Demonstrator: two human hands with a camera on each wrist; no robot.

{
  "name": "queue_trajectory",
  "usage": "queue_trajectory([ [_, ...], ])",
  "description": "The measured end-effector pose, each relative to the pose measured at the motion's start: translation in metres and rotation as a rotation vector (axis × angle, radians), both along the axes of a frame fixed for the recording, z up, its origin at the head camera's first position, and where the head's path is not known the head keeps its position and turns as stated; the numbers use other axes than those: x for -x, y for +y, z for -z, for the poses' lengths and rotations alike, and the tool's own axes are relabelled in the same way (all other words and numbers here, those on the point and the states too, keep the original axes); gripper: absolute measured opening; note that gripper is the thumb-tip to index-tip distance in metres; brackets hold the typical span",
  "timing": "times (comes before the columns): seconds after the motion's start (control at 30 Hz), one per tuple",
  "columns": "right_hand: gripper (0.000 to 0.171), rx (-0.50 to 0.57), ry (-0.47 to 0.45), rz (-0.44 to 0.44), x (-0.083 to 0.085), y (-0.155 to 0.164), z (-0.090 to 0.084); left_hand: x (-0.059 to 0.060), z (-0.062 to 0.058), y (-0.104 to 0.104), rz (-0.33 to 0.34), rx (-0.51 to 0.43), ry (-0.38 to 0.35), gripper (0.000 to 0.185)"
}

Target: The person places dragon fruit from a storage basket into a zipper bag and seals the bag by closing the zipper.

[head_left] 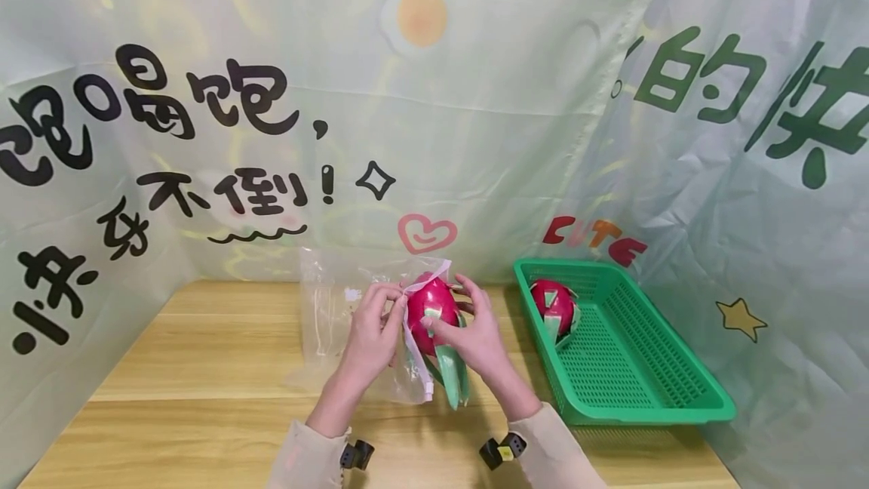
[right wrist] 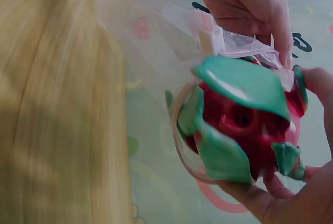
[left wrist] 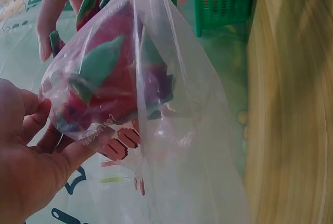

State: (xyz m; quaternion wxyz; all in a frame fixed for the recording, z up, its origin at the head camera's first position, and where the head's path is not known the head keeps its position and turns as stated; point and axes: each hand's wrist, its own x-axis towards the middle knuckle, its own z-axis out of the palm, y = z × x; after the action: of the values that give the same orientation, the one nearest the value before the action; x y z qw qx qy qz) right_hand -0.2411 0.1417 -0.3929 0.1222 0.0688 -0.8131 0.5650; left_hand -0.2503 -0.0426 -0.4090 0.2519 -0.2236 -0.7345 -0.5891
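A red dragon fruit (head_left: 431,309) with green scales is held above the wooden table (head_left: 204,368), partly inside the mouth of a clear zip bag (head_left: 339,323). My right hand (head_left: 468,330) grips the fruit (right wrist: 244,125) from the right, fingers curled round it. My left hand (head_left: 372,330) pinches the bag's pink-white rim (head_left: 407,300) at the fruit's left side. In the left wrist view the fruit (left wrist: 112,86) shows through the bag (left wrist: 171,130) film. A second dragon fruit (head_left: 553,308) lies in the green basket (head_left: 645,391).
The green plastic basket stands at the table's right, close to the printed cloth backdrop (head_left: 434,96) that hangs behind and to both sides. The bag's loose end rests on the table behind my hands.
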Motion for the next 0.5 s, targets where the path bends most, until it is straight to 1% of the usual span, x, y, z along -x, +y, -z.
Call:
queue_trajectory([
  [0.1,0.098,-0.003,0.024,-0.038,-0.002,0.001,0.004,0.001,0.0,-0.001,-0.025,-0.008,0.017,0.007],
  [0.23,0.102,-0.033,0.073,-0.051,-0.006,0.002,0.01,0.001,0.001,-0.001,-0.052,0.01,0.03,0.007],
  [0.4,0.101,-0.07,0.11,-0.013,-0.008,0.001,0.016,0.001,0.001,0.0,-0.09,0.046,0.003,0.007],
  [0.5,0.098,-0.06,0.114,0.024,-0.006,0.0,0.017,0.001,0.001,0.0,-0.102,0.07,-0.002,0.006],
])
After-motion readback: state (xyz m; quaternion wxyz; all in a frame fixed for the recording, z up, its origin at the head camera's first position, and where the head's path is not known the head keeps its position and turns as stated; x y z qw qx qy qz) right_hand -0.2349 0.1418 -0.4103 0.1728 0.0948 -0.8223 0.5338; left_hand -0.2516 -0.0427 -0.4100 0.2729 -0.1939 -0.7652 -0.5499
